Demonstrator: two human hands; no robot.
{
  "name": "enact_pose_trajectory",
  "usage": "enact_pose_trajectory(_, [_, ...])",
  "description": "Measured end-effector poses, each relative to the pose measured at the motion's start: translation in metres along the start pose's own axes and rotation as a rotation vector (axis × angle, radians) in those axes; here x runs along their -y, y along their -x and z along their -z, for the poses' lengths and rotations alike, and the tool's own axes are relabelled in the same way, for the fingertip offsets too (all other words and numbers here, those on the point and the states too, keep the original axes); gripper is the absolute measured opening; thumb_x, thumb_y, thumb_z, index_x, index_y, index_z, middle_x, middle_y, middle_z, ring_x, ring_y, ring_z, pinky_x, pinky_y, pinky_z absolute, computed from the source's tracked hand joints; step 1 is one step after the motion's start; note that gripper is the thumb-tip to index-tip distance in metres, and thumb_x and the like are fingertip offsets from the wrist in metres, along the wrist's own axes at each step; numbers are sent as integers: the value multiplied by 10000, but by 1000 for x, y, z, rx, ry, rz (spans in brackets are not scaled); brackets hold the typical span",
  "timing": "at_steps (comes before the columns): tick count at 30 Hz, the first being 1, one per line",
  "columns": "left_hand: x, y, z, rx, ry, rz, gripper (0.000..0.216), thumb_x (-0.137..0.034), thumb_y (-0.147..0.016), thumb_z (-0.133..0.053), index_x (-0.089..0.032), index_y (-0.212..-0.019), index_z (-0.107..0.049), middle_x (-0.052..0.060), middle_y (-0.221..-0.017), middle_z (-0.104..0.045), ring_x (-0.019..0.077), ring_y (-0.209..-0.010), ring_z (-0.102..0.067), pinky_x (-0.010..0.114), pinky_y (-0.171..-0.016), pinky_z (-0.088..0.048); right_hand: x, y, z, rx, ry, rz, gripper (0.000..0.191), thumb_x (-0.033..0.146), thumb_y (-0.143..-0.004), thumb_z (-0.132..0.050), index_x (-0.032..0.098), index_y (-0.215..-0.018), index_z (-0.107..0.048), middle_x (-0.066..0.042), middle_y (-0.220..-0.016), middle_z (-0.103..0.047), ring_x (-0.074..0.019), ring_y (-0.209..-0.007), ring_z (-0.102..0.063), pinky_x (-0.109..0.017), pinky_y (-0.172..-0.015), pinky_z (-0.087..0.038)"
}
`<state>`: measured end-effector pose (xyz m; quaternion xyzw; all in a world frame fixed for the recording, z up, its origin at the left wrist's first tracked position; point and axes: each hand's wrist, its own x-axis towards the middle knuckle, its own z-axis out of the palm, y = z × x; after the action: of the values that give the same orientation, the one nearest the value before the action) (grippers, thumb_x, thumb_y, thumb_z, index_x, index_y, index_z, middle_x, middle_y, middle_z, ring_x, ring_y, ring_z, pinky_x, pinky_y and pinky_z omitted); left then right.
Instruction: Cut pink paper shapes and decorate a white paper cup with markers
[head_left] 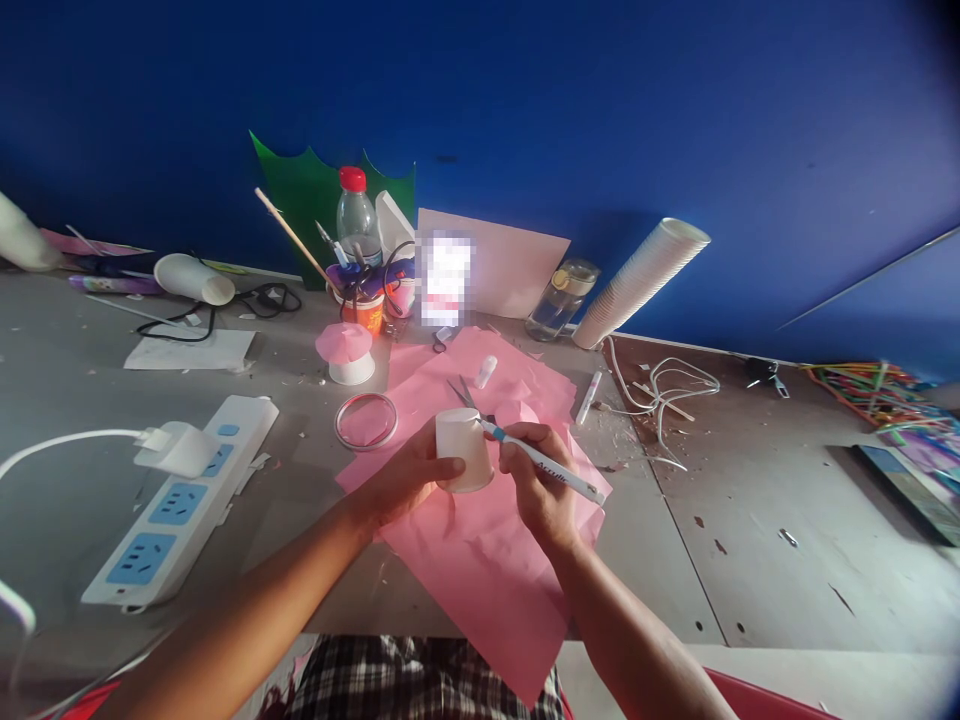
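My left hand [417, 468] is closed around a white paper cup [459, 450], which is turned bottom up with its wide rim low. My right hand [541, 482] grips an acrylic marker [551, 466], its tip at the cup's upper right side. Beneath both hands lies crumpled pink paper [510, 605]. Scissors [466, 392] rest on the paper just behind the cup, their handles partly hidden. A small white cap [487, 371] sits close to the blades. Left of the paper stands a short white cup piece with a pink paper top [349, 350].
A power strip [176, 505] with a plugged-in charger lies at left. Behind are a tape roll [366, 421], a bottle [356, 215], a lit phone [445, 278], a glass jar [561, 300] and a leaning stack of paper cups [641, 282]. White cable [664, 390] coils at right.
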<state>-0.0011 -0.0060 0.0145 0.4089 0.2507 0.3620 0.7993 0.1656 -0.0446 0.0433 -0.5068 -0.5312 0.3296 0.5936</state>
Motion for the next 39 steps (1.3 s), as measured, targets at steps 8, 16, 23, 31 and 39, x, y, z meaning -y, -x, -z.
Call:
enact_pose_trajectory(8, [-1,-1,0,24,2,-3,513,-259,-731,-715,-217,-1219,-561,117,-1246,-581,286,-1123,-511,371,-859,-412,-1,-2,-2,-10,-57,-14,58,207,-808,-568,203,-852,-605,8,-699,-640,-101,-568,-531,-239,-539,-464])
enact_pose_trajectory(16, [-2,0,0,17,30,-1,511,-245,-728,-717,-223,-1210,-550,102,-1169,-609,257,-1043,-545,345,-805,-408,-5,-1,2,3,-43,-15,43,230,-810,-574,202,-811,-606,35,-593,-548,-96,-513,-464,-223,-470,-380])
enact_pose_trajectory(23, [-4,0,-1,5,26,-5,509,-248,-733,-715,-232,-1211,-542,85,-1130,-614,241,-1018,-547,338,-800,-403,-15,2,5,1,-181,15,55,262,-832,-590,210,-849,-603,41,-575,-525,-93,-502,-447,-227,-469,-361])
enact_pose_trajectory(31, [-6,0,-6,17,41,-27,465,-251,-732,-715,-226,-1173,-569,80,-1120,-627,258,-1043,-559,368,-854,-416,4,5,1,125,-4,125,45,241,-832,-576,245,-871,-598,-19,-756,-651,-192,-831,-644,-340,-715,-527])
enact_pose_trajectory(39, [-3,0,-3,-13,38,-16,461,-226,-729,-719,-225,-1161,-558,77,-1099,-624,256,-1035,-555,394,-869,-416,3,5,1,105,102,98,55,270,-836,-566,244,-879,-589,-24,-785,-671,-161,-695,-630,-271,-537,-496])
